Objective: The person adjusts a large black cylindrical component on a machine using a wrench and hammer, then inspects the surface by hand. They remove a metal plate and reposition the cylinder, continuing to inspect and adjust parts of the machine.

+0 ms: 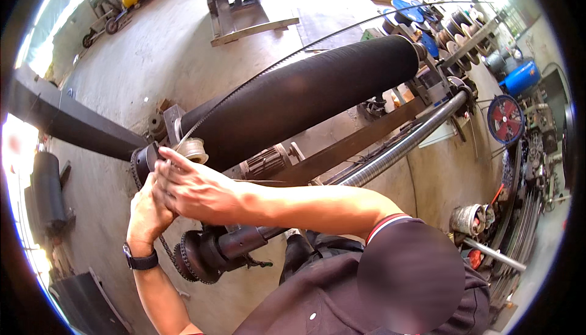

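Observation:
My hands meet in front of the near end of a long black roller [305, 85]. My right hand [198, 191] lies against the left, its index finger stretched out and the others slightly bent; nothing shows in it. My left hand [148, 213], with a black watch [141, 263] on its wrist, is partly covered by the right, so its grip is hidden. Just beyond my fingertips are a pale spool [194, 150] and a dark round end piece [145, 159] with a chain. A long toothed strip [262, 71] arcs past the roller to the far right. Below my hands sits a chain sprocket [194, 257] on a shaft.
A motor [267, 162] and a brown beam [357, 133] lie beside the roller. A ribbed silver tube [397, 146] runs parallel. To the right stand a fan [505, 119], a blue tank [520, 77] and several reels [455, 27]. A dark beam [79, 118] crosses at left.

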Available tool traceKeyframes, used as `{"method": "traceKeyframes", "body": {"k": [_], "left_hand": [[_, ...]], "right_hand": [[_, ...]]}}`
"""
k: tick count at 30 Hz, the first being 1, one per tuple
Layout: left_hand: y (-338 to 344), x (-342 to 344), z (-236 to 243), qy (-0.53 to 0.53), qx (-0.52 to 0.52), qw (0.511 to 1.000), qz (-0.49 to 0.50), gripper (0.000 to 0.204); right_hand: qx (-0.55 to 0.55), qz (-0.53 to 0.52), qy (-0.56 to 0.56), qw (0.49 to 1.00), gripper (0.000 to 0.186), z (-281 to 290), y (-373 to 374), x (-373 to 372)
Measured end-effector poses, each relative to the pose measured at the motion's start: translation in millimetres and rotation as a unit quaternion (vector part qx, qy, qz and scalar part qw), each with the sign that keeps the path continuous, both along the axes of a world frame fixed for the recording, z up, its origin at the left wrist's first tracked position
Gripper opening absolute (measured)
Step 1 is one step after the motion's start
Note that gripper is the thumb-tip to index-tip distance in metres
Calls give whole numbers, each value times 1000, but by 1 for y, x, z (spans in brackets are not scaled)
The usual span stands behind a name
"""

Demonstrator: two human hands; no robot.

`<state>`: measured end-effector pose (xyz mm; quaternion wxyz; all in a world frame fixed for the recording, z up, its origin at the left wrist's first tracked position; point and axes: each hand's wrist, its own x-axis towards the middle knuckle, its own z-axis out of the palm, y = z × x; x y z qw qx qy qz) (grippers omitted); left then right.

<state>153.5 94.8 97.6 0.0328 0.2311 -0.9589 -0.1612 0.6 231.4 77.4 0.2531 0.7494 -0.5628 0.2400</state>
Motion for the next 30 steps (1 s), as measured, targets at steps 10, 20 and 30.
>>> {"method": "traceKeyframes", "body": {"k": [10, 20, 30], "left_hand": [[2, -9, 11, -28, 29, 998, -42, 93], [25, -3, 18, -16, 57, 998, 13, 85], [152, -22, 44, 22, -26, 999, 12, 90]], "right_hand": [[-71, -67, -736, 670, 56, 50, 70, -88], [-118, -98, -599, 786, 24, 87, 92, -74], [-152, -66, -467, 869, 26, 135, 166, -79]]}}
